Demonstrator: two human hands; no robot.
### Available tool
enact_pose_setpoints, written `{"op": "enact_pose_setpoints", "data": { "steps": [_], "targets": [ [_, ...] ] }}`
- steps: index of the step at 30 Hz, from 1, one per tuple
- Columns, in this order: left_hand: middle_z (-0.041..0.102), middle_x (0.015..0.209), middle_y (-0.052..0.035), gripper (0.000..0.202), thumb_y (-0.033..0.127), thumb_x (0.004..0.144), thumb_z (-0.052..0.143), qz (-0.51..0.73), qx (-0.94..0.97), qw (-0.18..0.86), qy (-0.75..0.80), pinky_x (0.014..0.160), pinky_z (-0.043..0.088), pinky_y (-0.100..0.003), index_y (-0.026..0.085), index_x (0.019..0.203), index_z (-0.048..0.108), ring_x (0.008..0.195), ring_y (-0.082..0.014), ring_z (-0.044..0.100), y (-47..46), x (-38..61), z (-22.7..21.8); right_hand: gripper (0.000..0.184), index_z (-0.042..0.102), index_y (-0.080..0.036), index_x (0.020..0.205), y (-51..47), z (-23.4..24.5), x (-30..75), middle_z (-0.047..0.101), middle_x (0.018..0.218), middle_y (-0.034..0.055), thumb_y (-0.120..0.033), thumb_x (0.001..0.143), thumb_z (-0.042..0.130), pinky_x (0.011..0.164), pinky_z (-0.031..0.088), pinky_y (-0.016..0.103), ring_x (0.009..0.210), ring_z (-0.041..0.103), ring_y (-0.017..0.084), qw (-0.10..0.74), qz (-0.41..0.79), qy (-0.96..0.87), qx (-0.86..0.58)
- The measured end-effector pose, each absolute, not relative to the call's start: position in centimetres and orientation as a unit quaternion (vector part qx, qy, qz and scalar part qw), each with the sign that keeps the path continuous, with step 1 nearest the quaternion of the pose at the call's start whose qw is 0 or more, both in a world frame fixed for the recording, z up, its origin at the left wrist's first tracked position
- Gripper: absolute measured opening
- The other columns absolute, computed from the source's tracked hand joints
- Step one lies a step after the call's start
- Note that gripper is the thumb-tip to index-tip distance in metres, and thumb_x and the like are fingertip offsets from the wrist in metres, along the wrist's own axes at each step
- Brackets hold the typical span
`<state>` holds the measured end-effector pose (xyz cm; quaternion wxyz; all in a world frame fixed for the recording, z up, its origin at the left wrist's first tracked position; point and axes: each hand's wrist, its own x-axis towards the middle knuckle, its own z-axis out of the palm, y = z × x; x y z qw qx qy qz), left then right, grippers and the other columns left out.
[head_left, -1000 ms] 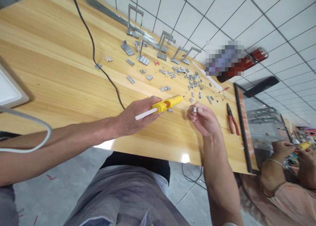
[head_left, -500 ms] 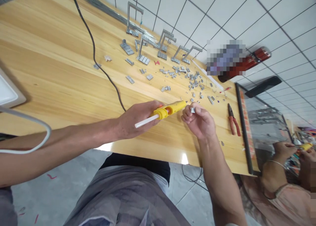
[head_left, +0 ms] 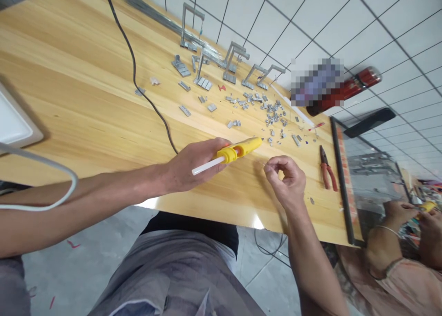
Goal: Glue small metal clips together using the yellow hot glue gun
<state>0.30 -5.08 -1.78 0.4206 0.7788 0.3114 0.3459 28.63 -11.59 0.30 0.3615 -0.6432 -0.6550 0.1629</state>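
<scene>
Yellow plastic glue gun (head_left: 246, 147) w/ white stick (head_left: 208, 165) is above pale wood bench (head_left: 86, 113), L hand (head_left: 195, 164) fingers wrapped round it. Prob. light, stiff; tip maybe hot, so grip body. R hand (head_left: 292, 183) fingers look pinched; can't tell if holding anything.

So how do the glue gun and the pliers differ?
The glue gun is yellow, with a white stick behind; the pliers are red and dark. The glue gun is gripped in the left hand; the pliers lie on the table. Both are hand tools.
</scene>
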Motion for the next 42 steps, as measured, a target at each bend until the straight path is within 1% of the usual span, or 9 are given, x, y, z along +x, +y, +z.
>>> {"op": "enact_pose_setpoints", "data": {
  "steps": [4, 10, 16, 21, 28, 33, 37, 39, 42],
  "targets": [
    [0.075, 0.101, -0.0016, 0.031, 0.045, 0.103, 0.056, 0.356, 0.778, 0.417, 0.306, 0.077, 0.055, -0.026, 0.021, 0.121, 0.064, 0.082, -0.0154, 0.069, -5.0, 0.3, -1.8, 0.008, 0.067, -0.028, 0.096, -11.4, 0.2, 28.8, 0.069, 0.083, 0.0021, -0.034, 0.092, 0.071, 0.072, 0.051, 0.038, 0.07, 0.059, 0.019, 0.389, 0.12, -0.677, -0.613],
    [0.074, 0.099, -0.0007, 0.031, 0.045, 0.104, 0.057, 0.354, 0.774, 0.428, 0.305, 0.072, 0.053, -0.025, 0.022, 0.123, 0.066, 0.077, -0.014, 0.067, -5.0, 0.2, -1.9, 0.009, 0.066, -0.029, 0.095, -10.4, 0.7, 28.5, 0.068, 0.089, 0.0036, -0.035, 0.092, 0.072, 0.074, 0.053, 0.04, 0.072, 0.06, 0.019, 0.402, 0.086, -0.695, -0.589],
    [0.075, 0.098, -0.0017, 0.032, 0.045, 0.103, 0.057, 0.351, 0.769, 0.434, 0.312, 0.072, 0.054, -0.026, 0.02, 0.122, 0.065, 0.077, -0.015, 0.068, -5.1, 0.2, -1.5, 0.011, 0.068, -0.028, 0.093, -8.8, 0.9, 27.9, 0.067, 0.089, 0.0036, -0.036, 0.09, 0.075, 0.074, 0.053, 0.037, 0.078, 0.061, 0.019, 0.467, 0.167, -0.672, -0.55],
    [0.075, 0.101, -0.0025, 0.031, 0.043, 0.103, 0.056, 0.348, 0.764, 0.453, 0.301, 0.076, 0.056, -0.026, 0.02, 0.123, 0.065, 0.081, -0.0155, 0.069, -5.1, 0.3, -1.6, 0.022, 0.07, -0.026, 0.087, -7.7, -0.1, 27.5, 0.07, 0.088, 0.0037, -0.045, 0.084, 0.08, 0.071, 0.054, 0.033, 0.08, 0.064, 0.018, 0.519, 0.211, -0.617, -0.552],
    [0.075, 0.103, -0.0027, 0.03, 0.043, 0.103, 0.057, 0.347, 0.748, 0.48, 0.3, 0.074, 0.057, -0.027, 0.022, 0.122, 0.065, 0.081, -0.0162, 0.07, -5.3, 0.6, -2.1, 0.02, 0.075, -0.026, 0.091, -7.3, -1.5, 27.9, 0.073, 0.088, 0.0011, -0.036, 0.078, 0.088, 0.067, 0.053, 0.027, 0.075, 0.064, 0.014, 0.577, 0.291, -0.561, -0.516],
    [0.075, 0.102, -0.0015, 0.026, 0.04, 0.103, 0.058, 0.347, 0.765, 0.454, 0.297, 0.075, 0.057, -0.027, 0.023, 0.121, 0.065, 0.083, -0.0163, 0.071, -5.3, 0.6, -2.2, 0.028, 0.076, -0.026, 0.094, -7.4, -1.6, 28.0, 0.07, 0.081, -0.0011, -0.039, 0.074, 0.091, 0.064, 0.052, 0.027, 0.068, 0.06, 0.012, 0.574, 0.332, -0.532, -0.528],
    [0.075, 0.096, -0.0005, 0.028, 0.042, 0.103, 0.058, 0.343, 0.774, 0.436, 0.306, 0.071, 0.056, -0.026, 0.022, 0.122, 0.065, 0.076, -0.0154, 0.069, -5.2, 0.6, -2.4, 0.03, 0.076, -0.026, 0.095, -7.6, -1.5, 28.0, 0.07, 0.082, 0.0, -0.042, 0.074, 0.091, 0.066, 0.054, 0.027, 0.071, 0.062, 0.013, 0.566, 0.328, -0.528, -0.541],
    [0.075, 0.097, -0.0009, 0.031, 0.045, 0.103, 0.056, 0.341, 0.785, 0.405, 0.321, 0.073, 0.057, -0.027, 0.023, 0.123, 0.065, 0.076, -0.0161, 0.069, -5.0, 0.5, -2.4, 0.033, 0.076, -0.026, 0.096, -7.7, -1.5, 28.1, 0.071, 0.084, 0.0011, -0.047, 0.075, 0.09, 0.066, 0.055, 0.028, 0.073, 0.063, 0.014, 0.555, 0.316, -0.532, -0.556],
    [0.075, 0.1, -0.0033, 0.035, 0.049, 0.104, 0.052, 0.33, 0.806, 0.326, 0.367, 0.078, 0.057, -0.031, 0.022, 0.123, 0.065, 0.084, -0.0198, 0.07, -4.3, 0.2, -2.2, 0.036, 0.076, -0.026, 0.1, -7.6, -1.6, 28.2, 0.072, 0.088, 0.0024, -0.052, 0.076, 0.087, 0.068, 0.058, 0.03, 0.075, 0.065, 0.016, 0.538, 0.305, -0.542, -0.569]
  ]
}}
